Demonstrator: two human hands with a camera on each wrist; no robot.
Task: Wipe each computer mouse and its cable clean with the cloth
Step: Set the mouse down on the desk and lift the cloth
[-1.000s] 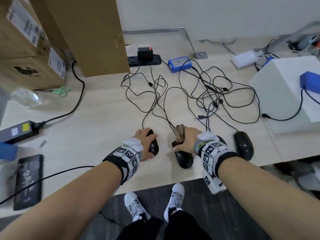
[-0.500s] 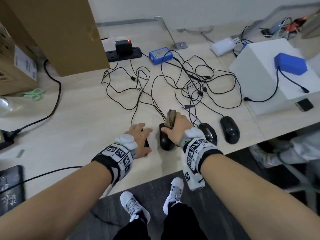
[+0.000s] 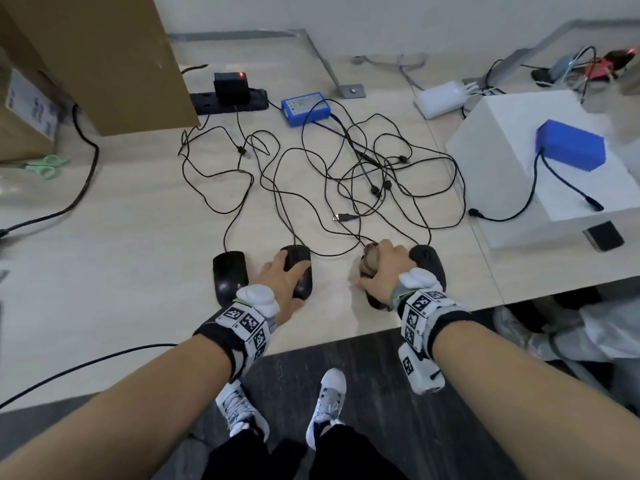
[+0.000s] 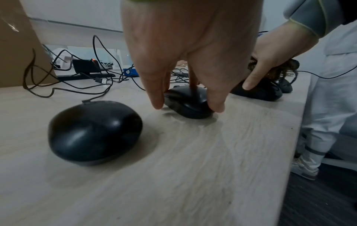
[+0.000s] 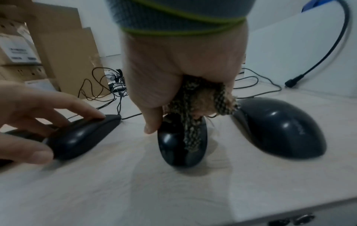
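Note:
Four black wired mice lie in a row near the table's front edge. My left hand (image 3: 284, 282) grips the second mouse (image 4: 189, 104), with a finger on each side and one on top. My right hand (image 3: 381, 271) holds a bunched brown knitted cloth (image 5: 203, 100) and presses it on the third mouse (image 5: 173, 146); its thumb touches that mouse's left side. The first mouse (image 3: 230, 275) and the fourth mouse (image 3: 429, 261) lie free. Their thin black cables (image 3: 346, 174) sprawl tangled behind them.
A blue box (image 3: 304, 107) and a black power strip (image 3: 228, 100) sit at the back. Cardboard boxes (image 3: 104, 57) stand at the back left, green scissors (image 3: 45, 166) beside them. A white block (image 3: 502, 161) stands at the right. A person in white stands past the table's right edge.
Both hands have shifted one mouse to the right: the left from the first mouse to the second, the right with the cloth from the second to the third.

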